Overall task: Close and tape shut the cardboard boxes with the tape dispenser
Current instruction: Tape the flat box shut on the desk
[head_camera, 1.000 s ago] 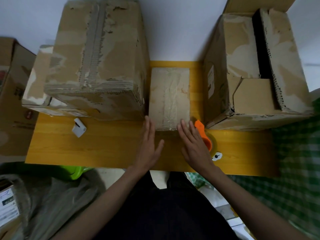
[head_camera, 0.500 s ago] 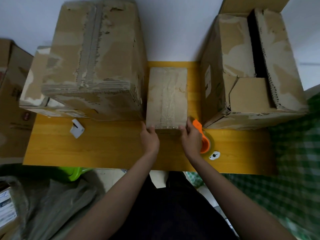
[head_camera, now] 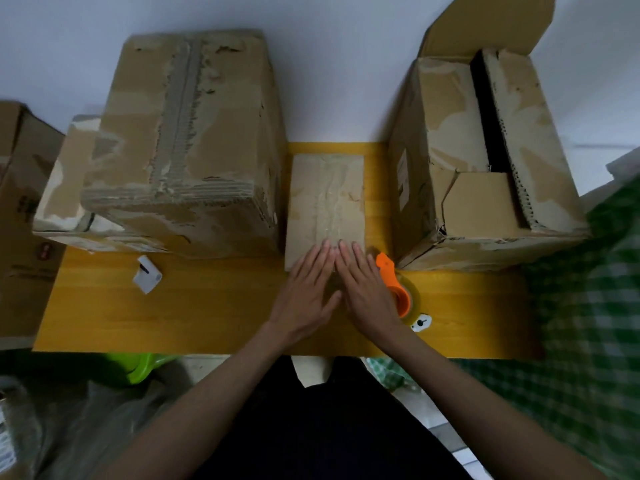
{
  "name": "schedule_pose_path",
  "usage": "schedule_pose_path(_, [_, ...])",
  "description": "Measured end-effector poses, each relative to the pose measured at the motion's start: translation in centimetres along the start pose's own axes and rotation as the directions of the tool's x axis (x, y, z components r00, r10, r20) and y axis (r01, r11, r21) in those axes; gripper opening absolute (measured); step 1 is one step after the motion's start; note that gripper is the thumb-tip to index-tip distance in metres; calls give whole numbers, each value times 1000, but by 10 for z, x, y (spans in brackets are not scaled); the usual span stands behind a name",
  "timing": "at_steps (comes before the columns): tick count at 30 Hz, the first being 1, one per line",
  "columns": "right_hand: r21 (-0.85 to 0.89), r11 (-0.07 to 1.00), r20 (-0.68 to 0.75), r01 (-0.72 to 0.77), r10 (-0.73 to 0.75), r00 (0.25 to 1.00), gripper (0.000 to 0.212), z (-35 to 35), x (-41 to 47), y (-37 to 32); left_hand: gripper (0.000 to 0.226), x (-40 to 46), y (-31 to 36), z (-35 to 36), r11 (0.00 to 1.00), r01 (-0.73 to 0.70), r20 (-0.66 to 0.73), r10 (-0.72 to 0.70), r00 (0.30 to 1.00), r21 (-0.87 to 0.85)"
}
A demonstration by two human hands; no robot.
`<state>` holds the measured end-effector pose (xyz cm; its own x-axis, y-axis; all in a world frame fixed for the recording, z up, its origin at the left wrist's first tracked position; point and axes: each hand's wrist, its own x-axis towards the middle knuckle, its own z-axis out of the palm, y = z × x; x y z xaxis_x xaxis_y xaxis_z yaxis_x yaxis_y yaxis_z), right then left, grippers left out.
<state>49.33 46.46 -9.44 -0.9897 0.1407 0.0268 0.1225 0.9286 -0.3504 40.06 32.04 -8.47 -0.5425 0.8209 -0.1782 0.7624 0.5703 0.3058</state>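
Note:
A small flat cardboard box [head_camera: 325,202] lies in the middle of the yellow table [head_camera: 207,313], with clear tape running down its top seam. My left hand [head_camera: 306,289] and my right hand [head_camera: 363,289] lie flat side by side, fingers stretched, fingertips pressing on the box's near edge over the tape. Neither hand holds anything. The orange tape dispenser [head_camera: 398,289] with its clear roll lies on the table just right of my right hand. A large closed box [head_camera: 187,140] stands on the left. A large box [head_camera: 485,157] on the right has one flap standing up and a dark gap in its top.
A small white object [head_camera: 147,278] lies on the table left of my hands. Another cardboard box [head_camera: 20,216] stands off the table at far left. A white tag [head_camera: 420,322] sits by the dispenser. Green checked cloth [head_camera: 588,306] covers the right side.
My hands gripped the box's near corners half a second ago. They have since come together at the centre and flattened over the taped near edge.

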Motion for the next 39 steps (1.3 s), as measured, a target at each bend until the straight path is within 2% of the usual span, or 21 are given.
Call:
schedule_pose_path(4, [-96,988,35,121,-118,992,86,-8,2,5,66,17,-7,-30,997,24,14,-23,1000,-76])
schedule_pose_path(7, [-126,970,93,209,-198,976,83,-17,1,5,63,45,-12,-46,1000,21,23,-21,1000,18])
schedule_pose_path(11, [-136,969,129,205,-188,974,79,-31,9,3,64,88,-25,-52,994,9,76,-17,997,106])
schedule_pose_path(15, [-121,962,181,247,-223,958,67,-39,19,4,65,114,-30,-56,988,22,104,-38,994,156])
schedule_pose_path(21, [-51,970,209,240,-224,952,53,-54,37,-5,62,117,-31,-61,984,-27,6,27,1000,176])
schedule_pose_path(25, [-100,967,198,235,-213,957,52,-59,37,-10,49,136,-34,-78,974,-97,-7,101,995,206])
schedule_pose_path(32, [-113,976,188,186,-163,969,60,-58,38,-11,112,181,-44,-101,980,10,230,-56,972,197])
schedule_pose_path(39, [-60,987,128,148,-139,982,64,-42,40,-4,135,210,-53,-118,983,48,298,-100,949,177])
